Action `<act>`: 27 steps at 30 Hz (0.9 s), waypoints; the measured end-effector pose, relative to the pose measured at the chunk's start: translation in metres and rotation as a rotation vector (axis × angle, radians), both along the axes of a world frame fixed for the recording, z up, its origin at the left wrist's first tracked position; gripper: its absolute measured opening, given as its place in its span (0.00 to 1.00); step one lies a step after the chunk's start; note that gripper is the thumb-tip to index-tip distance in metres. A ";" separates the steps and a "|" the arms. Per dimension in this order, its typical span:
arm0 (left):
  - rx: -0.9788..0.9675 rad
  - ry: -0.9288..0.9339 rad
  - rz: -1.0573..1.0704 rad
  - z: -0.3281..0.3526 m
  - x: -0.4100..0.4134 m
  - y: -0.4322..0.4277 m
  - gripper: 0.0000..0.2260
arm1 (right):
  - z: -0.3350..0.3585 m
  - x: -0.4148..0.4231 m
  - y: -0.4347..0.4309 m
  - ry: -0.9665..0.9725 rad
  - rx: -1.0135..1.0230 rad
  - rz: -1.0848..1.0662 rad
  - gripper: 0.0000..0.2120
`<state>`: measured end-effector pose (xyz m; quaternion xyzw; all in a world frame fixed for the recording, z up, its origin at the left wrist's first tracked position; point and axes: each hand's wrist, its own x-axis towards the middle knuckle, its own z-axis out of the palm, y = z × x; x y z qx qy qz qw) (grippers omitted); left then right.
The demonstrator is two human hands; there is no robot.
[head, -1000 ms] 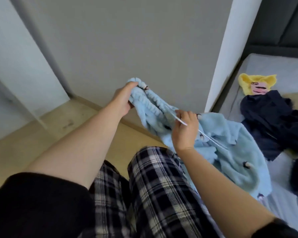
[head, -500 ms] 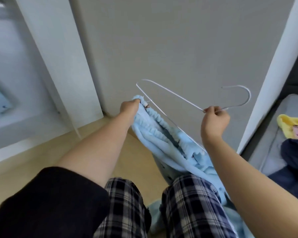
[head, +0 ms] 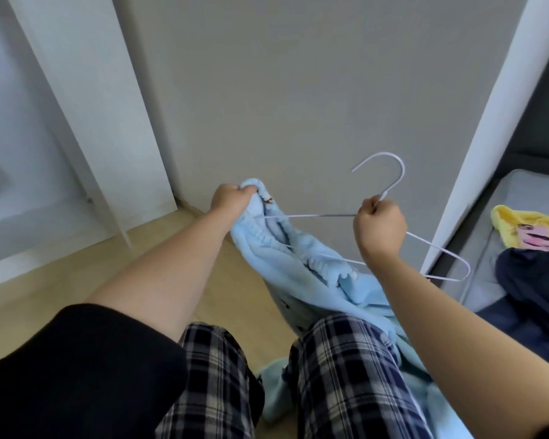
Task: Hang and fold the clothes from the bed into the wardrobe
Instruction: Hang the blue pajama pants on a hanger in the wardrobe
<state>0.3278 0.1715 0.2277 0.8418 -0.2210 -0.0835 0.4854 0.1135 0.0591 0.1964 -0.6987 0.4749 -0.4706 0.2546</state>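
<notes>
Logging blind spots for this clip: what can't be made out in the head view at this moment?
- Hanger: its left end is buried in the light blue garment, so how far it is threaded cannot be told.
- Garment's lower part: hidden behind the plaid-trousered legs.
- Wardrobe interior: cut by the left edge, no rail visible.
- Dark clothes and yellow item on the bed: cut by the right edge.
</notes>
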 end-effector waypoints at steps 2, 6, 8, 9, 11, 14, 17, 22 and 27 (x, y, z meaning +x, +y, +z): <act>0.216 -0.240 -0.147 -0.003 -0.013 -0.008 0.15 | 0.004 0.009 0.007 0.015 -0.074 0.016 0.13; 0.389 -0.546 -0.329 -0.012 -0.032 -0.015 0.19 | 0.015 0.018 0.014 0.016 -0.213 0.022 0.10; 0.314 -0.466 -0.482 -0.019 -0.033 -0.014 0.17 | 0.018 0.018 0.009 0.023 -0.231 0.016 0.10; 0.295 -0.417 -0.545 -0.022 -0.034 -0.012 0.15 | 0.019 0.018 0.007 0.021 -0.226 0.032 0.10; 0.277 -0.384 -0.586 -0.027 -0.032 -0.010 0.11 | 0.017 0.021 0.003 0.004 -0.230 0.084 0.07; 0.206 -0.384 -0.510 -0.035 -0.028 -0.012 0.09 | 0.006 0.020 0.007 0.004 -0.394 0.101 0.11; 0.068 -0.362 -0.386 -0.037 -0.023 -0.014 0.12 | -0.023 0.013 0.016 0.012 -0.588 0.246 0.13; -0.109 -0.393 -0.336 -0.029 -0.022 -0.015 0.09 | -0.077 0.021 0.011 0.592 -0.223 0.309 0.14; -0.106 -0.367 -0.421 -0.021 -0.014 -0.004 0.06 | -0.085 0.039 -0.013 0.661 0.071 0.272 0.18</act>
